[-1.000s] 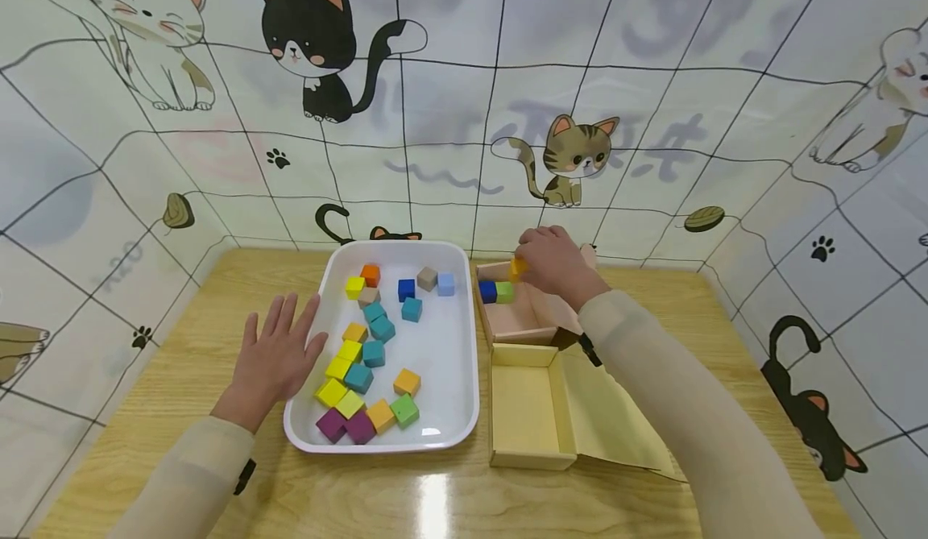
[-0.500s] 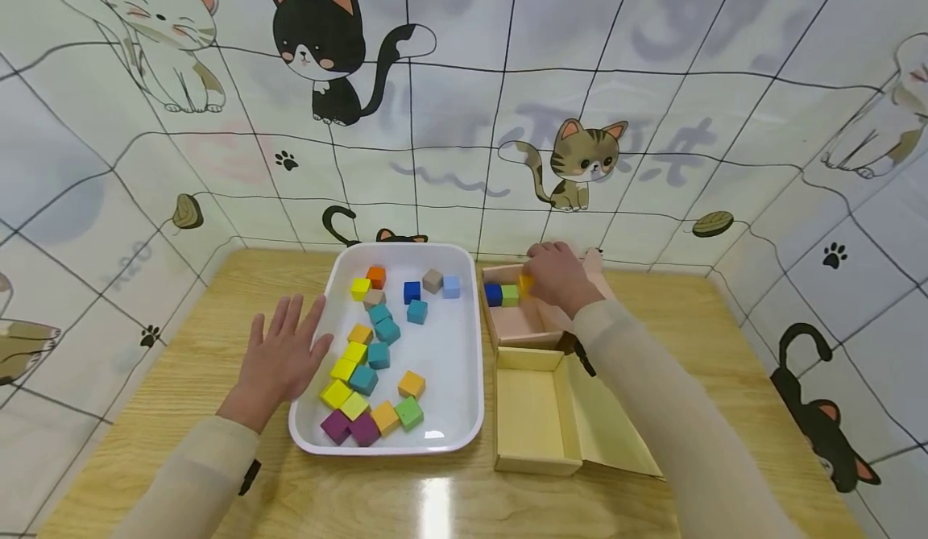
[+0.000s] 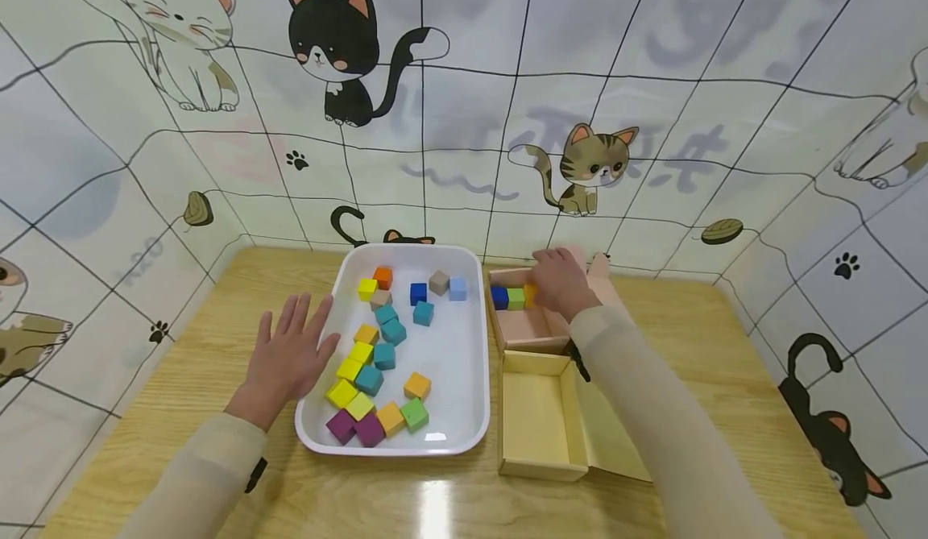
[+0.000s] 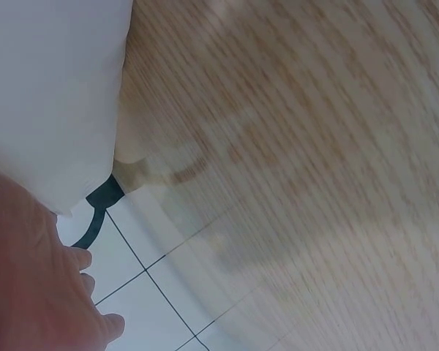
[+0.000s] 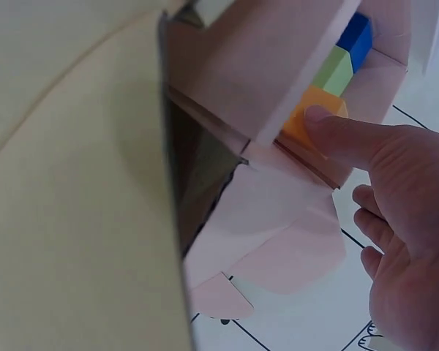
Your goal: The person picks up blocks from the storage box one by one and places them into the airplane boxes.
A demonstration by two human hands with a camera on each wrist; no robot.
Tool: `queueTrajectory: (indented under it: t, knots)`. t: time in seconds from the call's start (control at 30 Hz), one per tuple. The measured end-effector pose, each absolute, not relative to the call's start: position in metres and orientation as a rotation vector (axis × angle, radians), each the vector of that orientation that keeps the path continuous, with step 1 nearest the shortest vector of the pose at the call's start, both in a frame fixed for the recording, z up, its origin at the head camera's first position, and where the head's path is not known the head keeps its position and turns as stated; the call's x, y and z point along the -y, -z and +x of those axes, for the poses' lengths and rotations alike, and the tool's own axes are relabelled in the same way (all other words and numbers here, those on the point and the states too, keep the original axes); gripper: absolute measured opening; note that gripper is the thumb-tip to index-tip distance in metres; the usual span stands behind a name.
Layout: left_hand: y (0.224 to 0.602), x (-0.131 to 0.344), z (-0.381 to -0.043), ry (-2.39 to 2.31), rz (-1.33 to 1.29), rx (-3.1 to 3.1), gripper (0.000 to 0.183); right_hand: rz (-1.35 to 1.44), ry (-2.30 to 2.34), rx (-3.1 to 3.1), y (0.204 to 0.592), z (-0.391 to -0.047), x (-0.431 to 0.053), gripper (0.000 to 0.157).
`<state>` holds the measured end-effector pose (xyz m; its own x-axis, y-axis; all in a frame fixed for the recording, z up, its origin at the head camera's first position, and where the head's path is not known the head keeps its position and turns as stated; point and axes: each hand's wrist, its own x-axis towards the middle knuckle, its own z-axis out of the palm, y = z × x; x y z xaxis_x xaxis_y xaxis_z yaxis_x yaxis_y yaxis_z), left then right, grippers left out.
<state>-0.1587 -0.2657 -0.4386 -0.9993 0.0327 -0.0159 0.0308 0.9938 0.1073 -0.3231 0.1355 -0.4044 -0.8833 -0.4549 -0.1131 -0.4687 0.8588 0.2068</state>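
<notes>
One white tray (image 3: 455,378), left of centre, carries twenty-one cubes (image 3: 384,356). Right of centre stand one yellow box (image 3: 532,414) and, above it in the frame, one pink box (image 3: 524,327). Mid-left, the left hand (image 3: 288,358) is back-up, fingers spread, at the tray's edge. The right hand (image 3: 564,281) reaches into the pink box, pinching one orange cube (image 5: 325,98) beside one green cube (image 3: 515,298) and one blue cube (image 3: 499,298).

Person's left hand (image 4: 33,281) at lower left, near smooth white tray (image 4: 51,80); brown wood-grain tabletop (image 4: 314,139) at right; white black-lined wall covering (image 4: 135,307) below.
</notes>
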Motion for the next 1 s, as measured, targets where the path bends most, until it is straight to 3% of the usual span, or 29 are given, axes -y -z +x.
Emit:
queueTrajectory:
  t: [0.2,0.47,1.0]
  knots:
    - [0.441,0.265,-0.158,-0.168,0.051,-3.119,0.067,-0.707,-0.326,-2.948,0.413,-0.325,-0.135,0.036]
    - [0.44,0.266,-0.16,-0.152,0.048,-3.141,0.067,-0.704,-0.331,-2.966,0.417,-0.327,-0.133,0.028]
    - [0.439,0.265,-0.16,-0.157,0.04,-3.124,0.068,-0.694,-0.279,-2.963,0.412,-0.328,-0.136,0.035]
